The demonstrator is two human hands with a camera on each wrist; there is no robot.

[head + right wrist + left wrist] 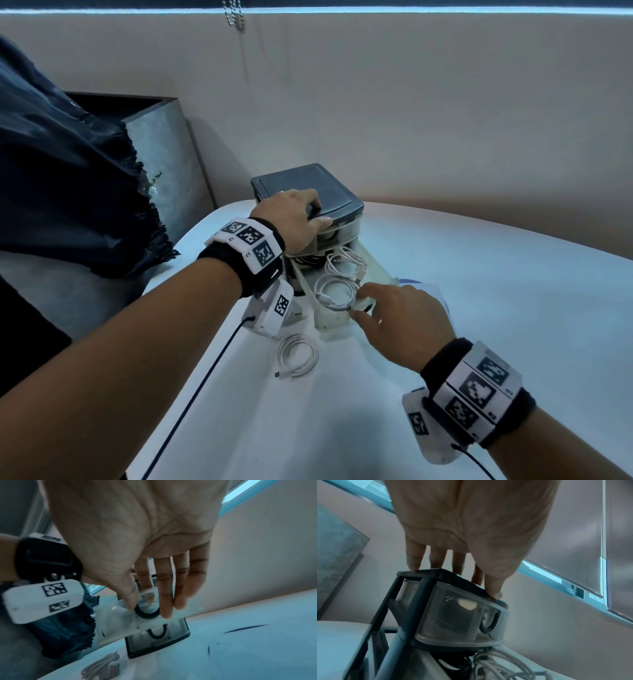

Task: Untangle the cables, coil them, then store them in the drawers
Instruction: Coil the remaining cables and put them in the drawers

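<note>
Left hand (297, 219) fingers (415, 558) press flat on the dark-lidded translucent plastic drawer unit (337, 205); right hand (402, 320) fingers (165, 601) pinch the pulled-out clear drawer's (337, 308) black ring handle (146, 613). No legible writing.

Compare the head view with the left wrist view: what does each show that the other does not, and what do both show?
Only the head view shows the right hand at the front of the pulled-out drawer, and a coiled white cable lying on the table.

Only the left wrist view shows the underside of the left hand, with straight fingers pressing on the drawer unit's dark top, and the closed clear top drawer.

Both show the left hand on the drawer unit and white cables in the open drawer.
</note>
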